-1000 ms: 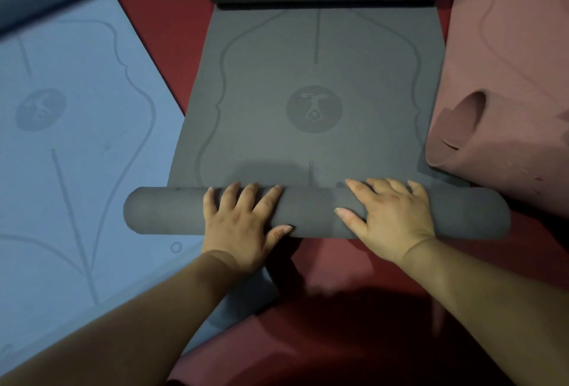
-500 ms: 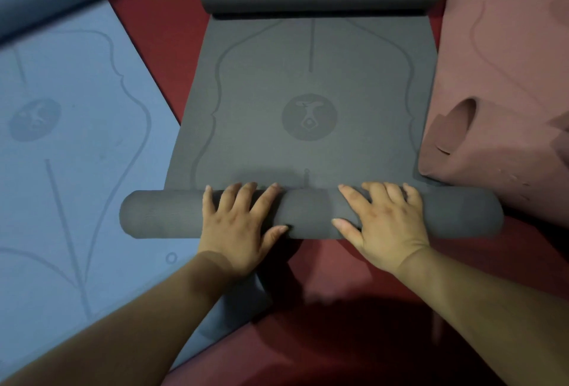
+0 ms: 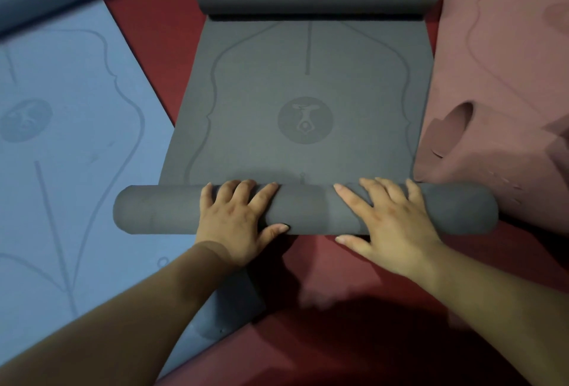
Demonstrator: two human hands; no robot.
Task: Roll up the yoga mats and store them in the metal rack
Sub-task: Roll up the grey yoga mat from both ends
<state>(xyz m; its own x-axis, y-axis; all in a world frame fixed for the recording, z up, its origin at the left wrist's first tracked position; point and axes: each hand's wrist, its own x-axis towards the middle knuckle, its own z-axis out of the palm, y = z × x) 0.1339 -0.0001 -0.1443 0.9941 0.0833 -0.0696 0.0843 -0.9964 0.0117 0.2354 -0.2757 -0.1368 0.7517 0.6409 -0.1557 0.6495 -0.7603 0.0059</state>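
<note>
- On the dark red floor (image 3: 147, 31), furthest left, a blue mat (image 3: 61, 170) lies mostly flat, its far end curled into a roll; pale line patterns and a round emblem are printed on it, with no readable words.
- Next over, the left hand (image 3: 234, 225) lies palm-down on the near roll of the grey mat (image 3: 308, 139), fingers spread and curved over the top, thumb tucked against the near side; it presses rather than clasps.
- Centre stage, the grey mat is rolled at both ends: a slim roll under the hands, a thicker one at the far edge, with a flat stretch between. The near roll's left end overlaps the blue mat.
- On that flat stretch sits a round emblem (image 3: 304, 119) with a stylised figure inside, framed by curving outlines and a centre line; I can make out no lettering.
- Further right, the right hand (image 3: 391, 222) rests flat on the same roll, fingers splayed, thumb down its near side.
- Far right, a dusty pink mat (image 3: 505, 84) lies loosely curled, its open end facing the grey mat and close beside it.
</note>
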